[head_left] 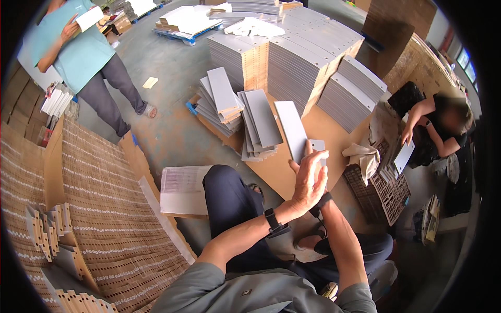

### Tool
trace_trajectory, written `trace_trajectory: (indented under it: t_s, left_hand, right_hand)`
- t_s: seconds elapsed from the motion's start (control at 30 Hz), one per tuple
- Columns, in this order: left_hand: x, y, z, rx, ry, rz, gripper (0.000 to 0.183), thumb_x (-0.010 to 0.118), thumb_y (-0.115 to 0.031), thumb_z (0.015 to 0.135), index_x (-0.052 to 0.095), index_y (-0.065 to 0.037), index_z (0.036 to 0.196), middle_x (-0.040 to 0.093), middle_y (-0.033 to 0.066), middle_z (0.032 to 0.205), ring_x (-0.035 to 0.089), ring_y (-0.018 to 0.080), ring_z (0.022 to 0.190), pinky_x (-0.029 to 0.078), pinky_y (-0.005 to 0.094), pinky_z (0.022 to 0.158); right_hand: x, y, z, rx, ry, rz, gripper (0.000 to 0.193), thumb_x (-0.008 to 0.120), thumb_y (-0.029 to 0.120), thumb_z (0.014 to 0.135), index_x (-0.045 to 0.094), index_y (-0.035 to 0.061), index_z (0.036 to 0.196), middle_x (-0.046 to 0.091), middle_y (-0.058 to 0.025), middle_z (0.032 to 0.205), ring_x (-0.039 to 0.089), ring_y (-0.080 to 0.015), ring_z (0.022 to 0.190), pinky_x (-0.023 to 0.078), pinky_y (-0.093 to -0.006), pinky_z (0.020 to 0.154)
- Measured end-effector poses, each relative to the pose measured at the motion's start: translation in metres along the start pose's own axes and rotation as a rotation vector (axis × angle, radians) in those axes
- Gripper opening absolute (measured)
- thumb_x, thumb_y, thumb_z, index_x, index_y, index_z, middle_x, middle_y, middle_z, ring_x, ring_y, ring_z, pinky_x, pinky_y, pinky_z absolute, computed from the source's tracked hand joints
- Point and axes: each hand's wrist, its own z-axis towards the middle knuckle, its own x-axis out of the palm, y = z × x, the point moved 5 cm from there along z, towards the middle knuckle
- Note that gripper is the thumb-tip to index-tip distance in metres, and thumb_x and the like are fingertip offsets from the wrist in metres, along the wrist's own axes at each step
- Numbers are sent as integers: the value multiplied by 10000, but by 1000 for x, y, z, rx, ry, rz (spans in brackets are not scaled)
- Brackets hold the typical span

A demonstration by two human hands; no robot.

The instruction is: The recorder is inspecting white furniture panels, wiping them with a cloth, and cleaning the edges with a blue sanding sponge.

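In front of me, my left hand (pixel 310 181) is raised with its thumb and fingers stretched apart, at the near end of a narrow grey panel (pixel 291 128). It overlaps the panel's end; whether it touches or presses on it I cannot tell. My right hand (pixel 324 183) is mostly hidden behind the left one, so its grip cannot be made out. Beside the fingers shows the end of another grey piece (pixel 318 145) with a small dark hole. Just left of the panel lie loose stacks of similar grey panels (pixel 263 117).
Tall stacks of grey panels (pixel 292 68) stand ahead on brown board (pixel 271 169). At right, a co-worker (pixel 443 125) handles a panel over a brown plastic crate (pixel 383 195). Another person (pixel 78 52) stands at upper left. Rows of drilled boards (pixel 115 208) and a white-topped box (pixel 183 188) are at left.
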Motion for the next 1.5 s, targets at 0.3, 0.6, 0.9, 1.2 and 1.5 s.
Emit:
trace_trajectory:
  t_s: [0.3,0.6,0.9,1.2,1.5]
  left_hand:
    - [-42,25,18,-48,-103,-93,413,551,16,948,452,0,1349,535,189,1299,504,315,1275,408,398,1069]
    - [-28,27,13,-164,17,-80,413,559,-4,965,459,-30,1364,595,147,1231,606,237,1143,475,370,975]
    - [19,66,-30,-412,118,-266,351,523,-56,1008,461,-39,1353,609,134,1226,601,207,1133,483,343,956]
    - [44,146,-82,-824,215,-279,407,567,-202,1005,453,-90,1379,587,90,1251,512,170,1125,411,325,987]
    - [125,121,-125,-792,612,-202,404,554,-243,1007,454,-93,1369,606,173,1242,581,240,1124,498,388,933]
  right_hand:
    - [66,54,56,-162,-83,110,747,645,384,901,328,60,1495,459,-227,1399,454,-412,1272,449,-487,993]
    - [33,-38,-15,299,-28,-410,740,613,368,928,292,76,1526,411,-207,1449,420,-400,1315,400,-527,1041]
    - [29,-83,-31,383,-63,-382,901,754,466,759,358,124,1493,488,-241,1352,485,-428,1242,438,-517,1007]
    - [-24,-74,-66,377,-152,-274,981,769,304,719,262,142,1543,391,-262,1388,409,-443,1251,397,-551,1026]
    - [-131,-98,-122,350,-342,1532,615,499,387,906,486,1,1385,566,-185,1314,575,-348,1168,478,-491,970]
